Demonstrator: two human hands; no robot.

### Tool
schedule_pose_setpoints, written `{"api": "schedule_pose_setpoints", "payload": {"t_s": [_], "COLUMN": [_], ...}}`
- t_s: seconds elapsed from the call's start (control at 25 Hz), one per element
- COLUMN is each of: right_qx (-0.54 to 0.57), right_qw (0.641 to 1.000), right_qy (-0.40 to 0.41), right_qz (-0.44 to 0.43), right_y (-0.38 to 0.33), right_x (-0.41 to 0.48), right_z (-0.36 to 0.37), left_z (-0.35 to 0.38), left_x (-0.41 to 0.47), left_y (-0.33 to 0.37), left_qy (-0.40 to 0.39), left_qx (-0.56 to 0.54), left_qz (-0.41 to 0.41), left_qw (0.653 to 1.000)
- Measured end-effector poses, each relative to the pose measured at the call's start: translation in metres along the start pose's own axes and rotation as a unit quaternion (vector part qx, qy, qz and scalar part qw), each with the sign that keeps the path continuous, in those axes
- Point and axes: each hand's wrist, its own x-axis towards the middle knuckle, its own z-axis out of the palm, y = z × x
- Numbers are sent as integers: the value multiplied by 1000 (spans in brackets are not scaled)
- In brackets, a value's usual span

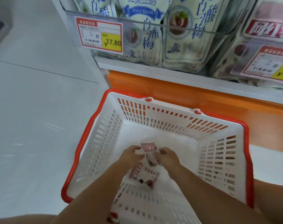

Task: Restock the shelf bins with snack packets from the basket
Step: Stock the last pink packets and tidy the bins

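A white plastic basket (105, 131) with a red rim stands on the floor below the shelf. Both my hands reach down inside it. My left hand (131, 155) and my right hand (167, 156) together pinch a small pink-and-white snack packet (148, 148) at its two sides. A second packet (144, 174) of the same kind lies on the basket floor just under my wrists. Above, clear shelf bins hold pale blue-printed packets (179, 34) and, at the right, pink packets (270, 28).
The shelf has a white ledge (153, 73) and an orange base panel (178, 92) right behind the basket. Red and yellow price tags (99, 35) hang on the bin fronts. Pale tiled floor (32, 110) spreads to the left of the basket.
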Motion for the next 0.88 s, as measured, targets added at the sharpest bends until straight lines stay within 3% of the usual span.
{"api": "schedule_pose_setpoints", "payload": {"t_s": [0.2,0.36,0.88], "right_qx": [217,302,338], "right_qw": [973,940,907], "right_qy": [-62,-108,-140], "right_qz": [-52,-117,-208], "right_y": [-38,-57,-60], "right_x": [-26,-61,-161], "right_z": [-37,-63,-110], "left_z": [-7,-6,5], "left_x": [-39,-81,-179], "left_y": [42,75,102], "left_qy": [-83,-77,-74], "left_qx": [-110,-158,-169], "left_qz": [81,143,229], "left_qw": [987,974,956]}}
